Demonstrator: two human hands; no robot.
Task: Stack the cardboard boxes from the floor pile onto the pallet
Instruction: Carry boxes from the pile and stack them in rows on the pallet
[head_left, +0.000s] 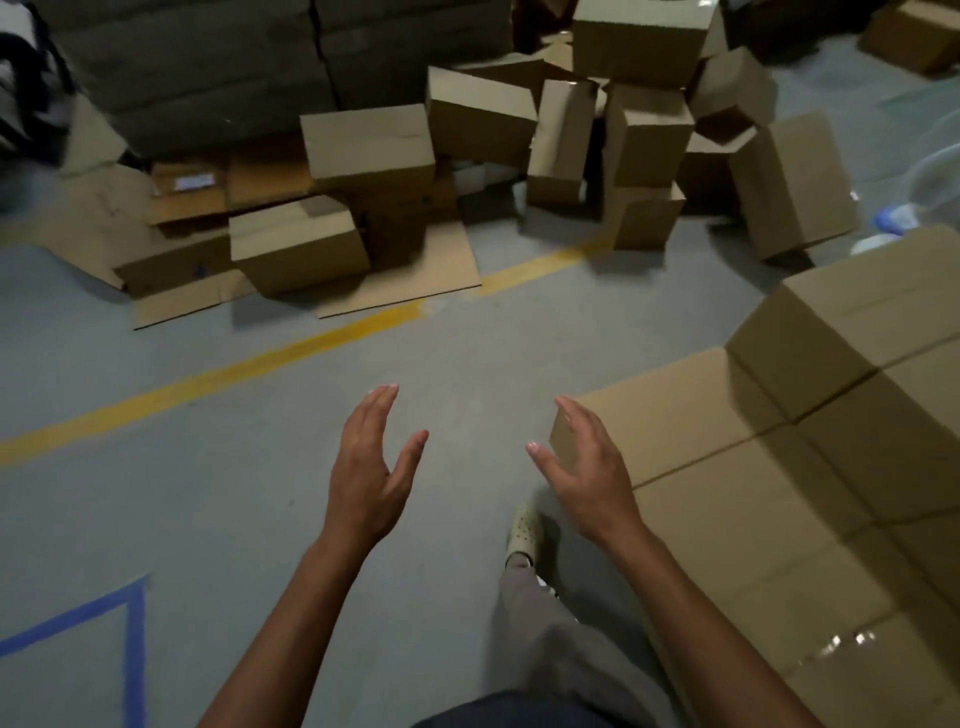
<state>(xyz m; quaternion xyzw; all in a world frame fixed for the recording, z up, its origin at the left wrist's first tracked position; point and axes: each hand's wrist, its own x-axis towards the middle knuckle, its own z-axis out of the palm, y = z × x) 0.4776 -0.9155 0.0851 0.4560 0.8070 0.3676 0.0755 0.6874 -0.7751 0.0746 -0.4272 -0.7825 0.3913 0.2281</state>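
Past the yellow line (260, 358), the floor pile (571, 145) sits jumbled, with boxes tilted and leaning on each other, some on flat cardboard sheets (415, 280). The stacked boxes (753, 519) fill the right edge in tight rows, with one higher tier at the back.

My left hand (371, 467) and right hand (587, 467) are both empty, fingers straight, palms facing each other over bare floor (208, 493).

Step in hand, I judge: fetch the next box. The best pick looks like the near box (298, 247), which has nothing on top. I'd press on two opposite sides and lift level. I'd skip anything under the leaners, or the pile may slump.

The pallet is hidden under the stacked boxes, so I can't confirm it. My right hand overlaps their corner; touching or not, can't tell. The far boxes are blurred and their labels unreadable. A shoe (524, 535) shows just beside the stack.
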